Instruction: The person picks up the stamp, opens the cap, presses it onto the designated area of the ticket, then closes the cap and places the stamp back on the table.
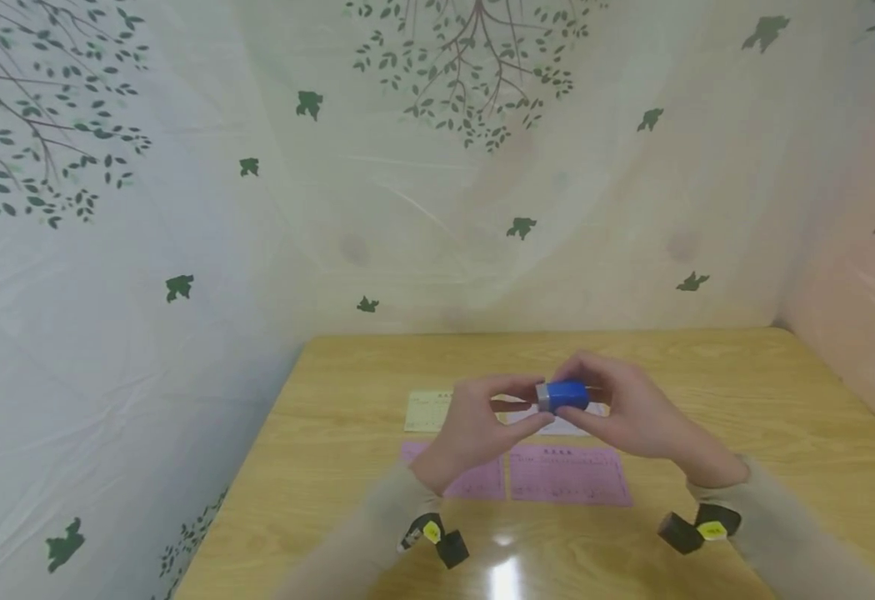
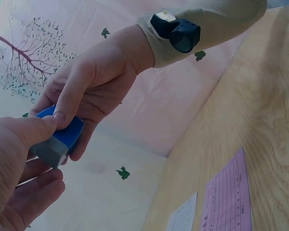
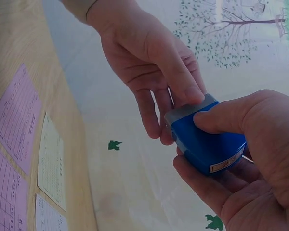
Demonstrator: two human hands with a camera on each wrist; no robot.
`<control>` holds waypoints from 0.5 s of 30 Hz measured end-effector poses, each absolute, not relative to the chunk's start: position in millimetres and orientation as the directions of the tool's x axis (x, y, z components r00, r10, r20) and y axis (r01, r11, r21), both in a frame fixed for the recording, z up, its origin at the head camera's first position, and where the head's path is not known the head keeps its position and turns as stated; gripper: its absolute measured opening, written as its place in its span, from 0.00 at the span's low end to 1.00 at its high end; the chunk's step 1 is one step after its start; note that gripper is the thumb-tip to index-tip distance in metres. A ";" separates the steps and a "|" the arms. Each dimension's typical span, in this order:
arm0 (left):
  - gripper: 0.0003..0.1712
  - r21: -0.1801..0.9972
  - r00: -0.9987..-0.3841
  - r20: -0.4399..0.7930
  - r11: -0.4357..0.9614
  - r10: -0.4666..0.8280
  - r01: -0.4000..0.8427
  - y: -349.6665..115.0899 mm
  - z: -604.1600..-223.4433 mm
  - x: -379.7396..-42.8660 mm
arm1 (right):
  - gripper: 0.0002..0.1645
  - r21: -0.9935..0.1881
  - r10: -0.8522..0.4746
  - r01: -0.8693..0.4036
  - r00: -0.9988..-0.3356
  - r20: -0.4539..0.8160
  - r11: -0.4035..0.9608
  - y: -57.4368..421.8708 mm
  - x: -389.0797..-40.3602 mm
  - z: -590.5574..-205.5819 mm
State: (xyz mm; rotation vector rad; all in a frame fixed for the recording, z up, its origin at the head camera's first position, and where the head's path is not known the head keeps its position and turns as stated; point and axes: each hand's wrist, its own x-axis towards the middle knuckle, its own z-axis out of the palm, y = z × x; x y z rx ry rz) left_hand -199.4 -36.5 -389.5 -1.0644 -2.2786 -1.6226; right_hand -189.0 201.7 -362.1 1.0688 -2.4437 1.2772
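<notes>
1. Pinching one blue-and-grey block [image 3: 209, 137] above the surface [image 1: 332, 467], fingers curled: left hand [image 1: 477, 422], grey end; right hand [image 1: 632, 412], blue body.
2. Below: two pink sheets [image 1: 568, 475], one yellow sheet [image 1: 427, 412], one white sheet [image 3: 49, 215].

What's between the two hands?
A blue stamp-like block with a grey end, pinched by left hand and right hand; head view shows it.

wooden table [image 1: 767, 400] | pale backdrop [image 1: 437, 196] | printed green birds [image 1: 308, 104] | leafy branches [image 1: 485, 42]
</notes>
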 end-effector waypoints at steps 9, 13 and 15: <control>0.17 0.771 -0.725 0.519 0.118 0.453 0.626 -34.1 -389.4 -198.0 | 0.18 -0.654 -0.535 -0.673 -0.714 0.452 0.345 202.4 -191.5 -366.1; 0.17 0.786 -0.732 0.499 0.114 0.465 0.608 -34.9 -388.4 -196.6 | 0.17 -0.666 -0.551 -0.669 -0.710 0.439 0.331 203.5 -191.3 -365.2; 0.16 0.788 -0.734 0.492 0.119 0.468 0.604 -35.2 -387.8 -196.1 | 0.17 -0.669 -0.555 -0.667 -0.709 0.434 0.328 204.0 -190.9 -364.5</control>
